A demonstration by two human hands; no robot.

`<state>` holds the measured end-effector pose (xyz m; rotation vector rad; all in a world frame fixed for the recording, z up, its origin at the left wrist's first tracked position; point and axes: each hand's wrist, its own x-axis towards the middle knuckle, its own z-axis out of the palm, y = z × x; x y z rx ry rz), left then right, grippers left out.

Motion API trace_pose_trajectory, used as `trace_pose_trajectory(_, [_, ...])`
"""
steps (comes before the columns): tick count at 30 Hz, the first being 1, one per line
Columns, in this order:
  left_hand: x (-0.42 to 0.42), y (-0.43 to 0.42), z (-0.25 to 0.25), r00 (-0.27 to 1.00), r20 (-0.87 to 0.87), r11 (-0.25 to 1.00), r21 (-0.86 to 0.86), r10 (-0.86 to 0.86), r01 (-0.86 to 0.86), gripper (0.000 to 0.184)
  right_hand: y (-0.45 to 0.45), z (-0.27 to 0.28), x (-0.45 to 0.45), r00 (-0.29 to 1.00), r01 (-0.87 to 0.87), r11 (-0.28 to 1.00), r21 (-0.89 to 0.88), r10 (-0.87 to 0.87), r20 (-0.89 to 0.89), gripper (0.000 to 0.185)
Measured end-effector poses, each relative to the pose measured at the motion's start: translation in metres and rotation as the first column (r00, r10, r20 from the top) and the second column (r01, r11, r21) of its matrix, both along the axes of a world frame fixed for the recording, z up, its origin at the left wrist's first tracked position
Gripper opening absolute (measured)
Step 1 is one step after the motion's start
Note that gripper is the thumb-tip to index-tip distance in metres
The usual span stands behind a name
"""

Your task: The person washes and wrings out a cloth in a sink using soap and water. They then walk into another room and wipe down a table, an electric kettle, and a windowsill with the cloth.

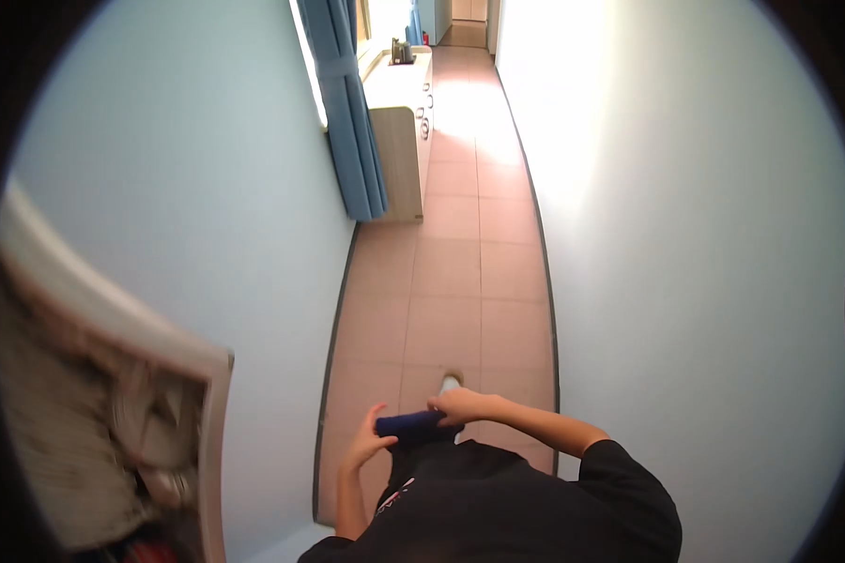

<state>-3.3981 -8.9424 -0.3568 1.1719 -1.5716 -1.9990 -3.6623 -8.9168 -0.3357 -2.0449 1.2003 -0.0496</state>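
Observation:
A dark blue folded cloth stretches between my two hands, in front of my black shirt. My left hand holds its left end, the thumb below and the fingers above. At the other end, my right hand is closed on the cloth, with its fingers curled over the top edge. The exact kind of cloth cannot be made out. Below my right hand part of a light-coloured shoe shows on the floor.
A corridor with pink floor tiles runs ahead between pale blue walls. On the left stand a wooden cabinet with a dark item on top and a tied blue curtain. A light frame is close at lower left.

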Motion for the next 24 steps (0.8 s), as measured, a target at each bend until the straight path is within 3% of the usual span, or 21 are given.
trace_pose_trajectory(1, [-0.027, -0.034, -0.009, 0.994, 0.099, 0.955, -0.285, -0.051, 0.078, 0.066, -0.026, 0.003, -0.022, 0.997, -0.026, 1.0, -0.017, 0.025, -0.079, 0.037])
trace_pose_trajectory(3, [-0.087, -0.105, -0.012, 0.959, 0.272, 0.885, -0.424, -0.079, 0.194, 0.052, -0.075, -0.023, -0.076, 0.991, 0.131, 0.985, -0.116, -0.132, -0.001, 0.033])
trace_pose_trajectory(6, [-0.201, -0.204, 0.012, 0.981, 0.147, 0.881, -0.436, -0.13, 0.182, 0.045, -0.125, 0.002, -0.174, 0.822, 0.57, 0.815, -0.109, -0.567, 0.055, 0.025])
trace_pose_trajectory(7, [-0.242, -0.235, 0.002, 0.979, -0.025, 0.895, -0.409, -0.204, 0.177, 0.046, -0.137, 0.009, -0.206, 0.727, 0.687, 0.719, -0.102, -0.68, 0.098, 0.023])
trace_pose_trajectory(8, [-0.282, -0.26, 0.011, 0.953, -0.024, 0.859, -0.439, -0.302, 0.261, 0.048, -0.143, 0.008, -0.236, 0.636, 0.771, 0.614, -0.168, -0.758, 0.148, 0.022])
trace_pose_trajectory(9, [-0.321, -0.284, 0.037, 0.922, 0.033, 0.88, -0.289, -0.386, 0.378, 0.051, -0.154, 0.004, -0.265, 0.54, 0.837, 0.495, -0.234, -0.815, 0.211, 0.022])
trace_pose_trajectory(10, [-0.359, -0.306, 0.034, 0.857, 0.217, 0.775, -0.366, -0.467, 0.515, 0.051, -0.163, -0.005, -0.293, 0.514, 0.848, 0.433, -0.305, -0.813, 0.273, 0.022])
trace_pose_trajectory(11, [-0.393, -0.326, 0.004, 0.857, 0.114, 0.647, -0.607, -0.503, 0.461, 0.053, -0.174, -0.017, -0.316, 0.489, 0.856, 0.367, -0.365, -0.804, 0.339, 0.022])
trace_pose_trajectory(12, [-0.425, -0.347, 0.0, 0.803, 0.213, 0.591, -0.578, -0.556, 0.563, 0.052, -0.188, -0.025, -0.334, 0.413, 0.898, 0.312, -0.309, -0.84, 0.352, 0.022])
trace_pose_trajectory(14, [-0.482, -0.396, -0.023, 0.787, 0.304, 0.449, -0.687, -0.537, 0.572, 0.047, -0.223, -0.038, -0.37, 0.252, 0.962, 0.195, -0.19, -0.902, 0.35, 0.021])
trace_pose_trajectory(15, [-0.511, -0.424, -0.032, 0.783, 0.343, 0.372, -0.734, -0.519, 0.568, 0.045, -0.247, -0.042, -0.391, 0.242, 0.965, 0.193, -0.178, -0.917, 0.316, 0.021])
trace_pose_trajectory(17, [-0.56, -0.48, -0.028, 0.779, 0.45, 0.339, -0.719, -0.437, 0.606, 0.026, -0.307, -0.038, -0.432, 0.228, 0.968, 0.192, -0.164, -0.943, 0.243, 0.02])
trace_pose_trajectory(19, [-0.596, -0.543, -0.008, 0.779, 0.533, 0.312, -0.717, -0.33, 0.623, 0.018, -0.384, -0.025, -0.472, 0.224, 0.971, 0.178, -0.159, -0.912, 0.344, 0.018])
trace_pose_trajectory(23, [-0.636, -0.691, 0.02, 0.894, 0.346, 0.406, -0.801, -0.285, 0.439, 0.017, -0.561, 0.011, -0.549, 0.354, 0.935, 0.335, -0.12, -0.85, 0.39, 0.021])
trace_pose_trajectory(24, [-0.636, -0.723, 0.025, 0.907, 0.292, 0.569, -0.708, -0.303, 0.418, 0.017, -0.604, 0.02, -0.563, 0.428, 0.9, 0.42, -0.116, -0.803, 0.415, 0.022])
